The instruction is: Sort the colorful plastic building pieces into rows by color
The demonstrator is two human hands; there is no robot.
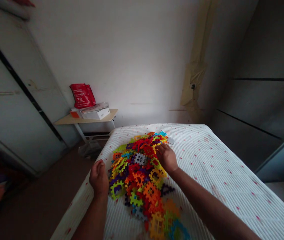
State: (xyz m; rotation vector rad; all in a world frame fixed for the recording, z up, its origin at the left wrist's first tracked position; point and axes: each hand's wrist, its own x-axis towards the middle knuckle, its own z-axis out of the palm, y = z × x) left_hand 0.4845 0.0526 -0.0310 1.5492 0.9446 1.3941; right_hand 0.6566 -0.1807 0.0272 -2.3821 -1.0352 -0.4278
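Note:
A heap of flat plastic interlocking pieces in red, orange, green, yellow, purple and blue lies on a white bed with small red dots. My left hand rests at the heap's left edge, near the bed's side, fingers curled down; what they hold, if anything, is hidden. My right hand lies on the upper right of the heap, fingers bent down among the pieces. Their tips are hidden, so I cannot see a grip.
A small wooden side table stands against the wall at the left, bearing a red bag and a white box. A grey wardrobe runs along the left, brown floor beside the bed. Dark panels rise at the right.

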